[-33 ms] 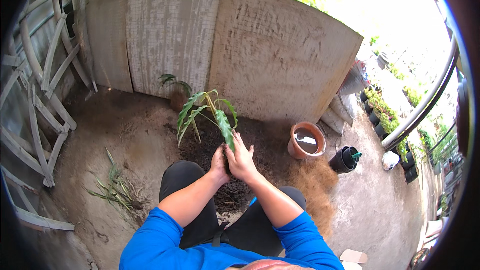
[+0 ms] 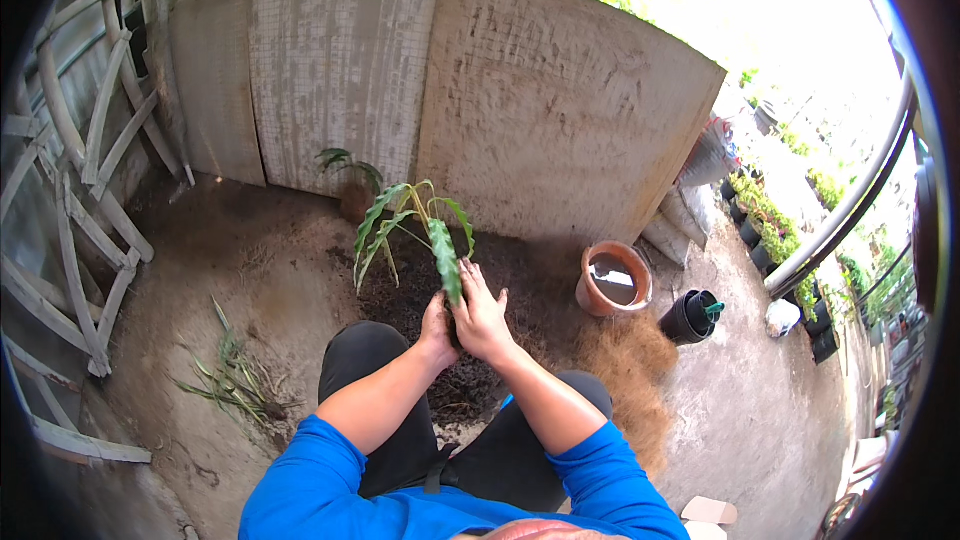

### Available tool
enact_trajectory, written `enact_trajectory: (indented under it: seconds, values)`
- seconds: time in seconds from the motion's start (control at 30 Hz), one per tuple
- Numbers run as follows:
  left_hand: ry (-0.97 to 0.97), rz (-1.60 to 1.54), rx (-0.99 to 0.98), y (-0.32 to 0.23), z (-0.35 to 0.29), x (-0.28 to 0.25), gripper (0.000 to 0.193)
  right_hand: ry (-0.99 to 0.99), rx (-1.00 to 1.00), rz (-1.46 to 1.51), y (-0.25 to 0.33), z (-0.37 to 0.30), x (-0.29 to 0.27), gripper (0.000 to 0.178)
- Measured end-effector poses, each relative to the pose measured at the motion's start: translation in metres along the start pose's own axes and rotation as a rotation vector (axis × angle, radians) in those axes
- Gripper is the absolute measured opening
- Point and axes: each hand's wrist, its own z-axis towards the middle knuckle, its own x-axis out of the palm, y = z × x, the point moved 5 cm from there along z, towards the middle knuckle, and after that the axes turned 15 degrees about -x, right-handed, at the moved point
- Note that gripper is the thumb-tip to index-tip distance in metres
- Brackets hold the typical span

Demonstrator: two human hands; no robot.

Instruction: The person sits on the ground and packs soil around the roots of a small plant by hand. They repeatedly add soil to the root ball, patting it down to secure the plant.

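Observation:
Between my knees I hold a leafy plant (image 2: pixel 445 252) with long, wavy-edged green leaves and yellowish stems. My left hand (image 2: pixel 436 328) is cupped against the near left side of its base, fingers mostly hidden. From the right, my right hand (image 2: pixel 482 316) presses on the same base, its dirty fingers extended forward along it. A dark clump, which looks like soil around the roots, shows only partly between the palms. Loose dark soil (image 2: pixel 465 387) with root bits lies on the ground under and around my hands.
A clay pot (image 2: pixel 616 280) with dark contents and a black plastic pot (image 2: pixel 688 318) with something green inside stand right. Brown fibre (image 2: pixel 625 380) lies by my right knee, pulled leaves (image 2: pixel 235 375) to the left. Behind lean a board (image 2: pixel 570 90) and a small plant (image 2: pixel 350 168).
The leaf over my right hand has shifted very slightly. Both hands stay around the plant's base.

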Motion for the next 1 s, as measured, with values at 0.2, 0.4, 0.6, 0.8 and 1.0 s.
enact_trajectory:
  seconds: [0.2,0.4,0.6,0.8,1.0]
  values:
    - [0.026,0.001,-0.021,0.000,-0.004,0.009,0.042,0.006,0.031,-0.065,-0.004,0.007,0.004,0.049]
    - [0.005,0.028,-0.036,-0.001,-0.001,0.008,0.045,-0.018,0.016,-0.061,-0.005,0.006,0.000,0.051]
    - [-0.079,0.135,-0.058,-0.009,0.012,0.003,0.041,0.003,0.113,0.082,-0.018,0.010,0.005,0.057]
    - [-0.188,0.267,-0.061,-0.022,0.011,0.024,0.033,-0.195,0.012,0.362,-0.043,0.019,0.004,0.052]
    - [-0.160,0.264,-0.174,-0.032,0.028,0.005,0.030,-0.352,-0.084,0.358,-0.038,0.022,0.007,0.035]
